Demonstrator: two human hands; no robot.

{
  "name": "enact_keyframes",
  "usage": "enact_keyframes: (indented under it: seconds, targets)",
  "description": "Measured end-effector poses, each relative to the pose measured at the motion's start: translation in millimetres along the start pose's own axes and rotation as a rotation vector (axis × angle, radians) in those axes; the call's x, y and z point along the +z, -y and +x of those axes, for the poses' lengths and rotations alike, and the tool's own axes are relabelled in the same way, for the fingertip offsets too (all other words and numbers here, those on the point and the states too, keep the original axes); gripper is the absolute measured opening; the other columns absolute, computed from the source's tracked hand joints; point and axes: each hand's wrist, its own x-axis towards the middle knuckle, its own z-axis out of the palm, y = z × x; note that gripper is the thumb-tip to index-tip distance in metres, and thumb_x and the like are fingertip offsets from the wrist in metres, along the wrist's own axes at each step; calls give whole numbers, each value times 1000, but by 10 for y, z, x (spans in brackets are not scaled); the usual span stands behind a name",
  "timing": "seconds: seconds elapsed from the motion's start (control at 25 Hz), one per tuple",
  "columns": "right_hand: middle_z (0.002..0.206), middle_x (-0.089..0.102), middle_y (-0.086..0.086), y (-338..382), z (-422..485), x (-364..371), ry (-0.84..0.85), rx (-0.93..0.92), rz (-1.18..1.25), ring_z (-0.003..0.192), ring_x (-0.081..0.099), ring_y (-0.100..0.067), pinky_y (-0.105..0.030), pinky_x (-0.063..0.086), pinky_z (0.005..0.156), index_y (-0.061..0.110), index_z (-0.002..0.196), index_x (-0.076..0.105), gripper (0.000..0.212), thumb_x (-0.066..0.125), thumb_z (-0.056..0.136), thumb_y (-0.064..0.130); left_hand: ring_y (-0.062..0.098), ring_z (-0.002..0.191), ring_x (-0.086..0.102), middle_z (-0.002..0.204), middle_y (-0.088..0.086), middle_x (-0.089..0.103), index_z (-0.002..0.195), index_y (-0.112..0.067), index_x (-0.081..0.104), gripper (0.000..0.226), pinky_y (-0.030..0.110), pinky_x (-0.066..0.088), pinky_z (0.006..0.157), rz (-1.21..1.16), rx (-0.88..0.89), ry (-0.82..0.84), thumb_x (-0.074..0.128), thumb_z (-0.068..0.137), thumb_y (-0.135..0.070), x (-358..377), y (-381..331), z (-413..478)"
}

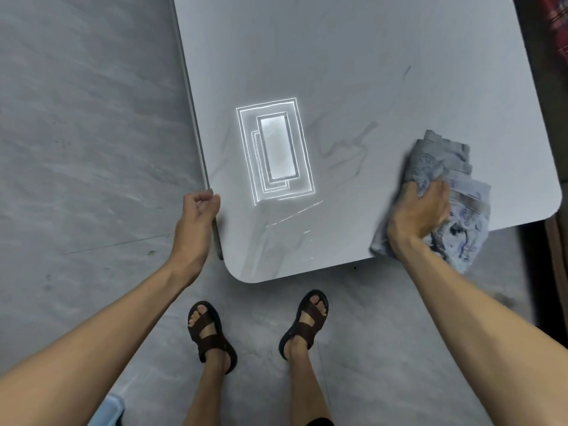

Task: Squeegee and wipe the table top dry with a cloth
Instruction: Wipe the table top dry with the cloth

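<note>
A glossy white marble-look table top [353,72] fills the upper middle of the view, with a ceiling light reflected in it. My right hand [418,210] presses a crumpled pale blue-grey cloth [461,192] onto the table near its front right corner; part of the cloth hangs over the front edge. My left hand [196,219] grips the table's left edge near the front left corner, fingers curled around the rim. No squeegee is in view.
Grey marble-pattern floor tiles [76,133] lie to the left and below. My feet in dark brown sandals [212,333] stand just before the table's front edge. A dark gap and something red [558,23] sit beyond the table's right side.
</note>
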Motion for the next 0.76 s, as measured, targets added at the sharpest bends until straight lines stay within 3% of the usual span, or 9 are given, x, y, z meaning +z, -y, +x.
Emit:
enact_keyframes:
  seconds: [0.08,0.28,0.4,0.52,0.64,0.76]
  targets:
    - [149,44,-8,178,-373,173,60,-115,-12,138,36,-29,-42,18,119,13,142,46,58,47,87,32,11,116,61,118,-4,66,106,-28,52,36,34,41,108,-147,-52,14,59,80,-53,-61,28,72]
    - [149,45,-5,412,-1475,460,448,-675,-61,139,35,-21,-42,16,119,16,142,44,63,45,85,42,3,105,67,92,-15,75,99,-24,51,35,26,41,105,-311,-75,67,61,79,-50,-180,-9,158]
    - [144,52,-2,404,-1734,468,622,-1035,-148,138,38,-19,-37,14,117,15,128,60,58,46,79,44,3,109,62,101,-12,67,99,-31,50,25,20,42,98,-114,-27,67,54,85,-52,-238,-41,107]
    - [142,55,-1,301,-1759,426,773,-1375,-268,136,40,-21,-44,23,114,17,113,66,50,48,78,47,-12,89,58,106,-12,59,110,-31,46,26,11,42,72,131,70,84,47,94,-51,-235,-88,-21]
    - [146,49,-2,144,-1586,336,942,-1699,-333,139,37,-22,-44,21,116,18,110,66,46,49,81,49,13,95,55,114,-6,52,122,-26,37,38,27,41,76,482,189,98,41,95,-53,-116,-72,-140]
    - [150,45,-2,25,-1275,237,1043,-1850,-354,142,35,-22,-44,21,118,16,105,65,40,51,85,48,16,104,50,120,-2,50,121,-22,36,42,33,43,82,700,298,130,41,94,-54,91,-35,-247]
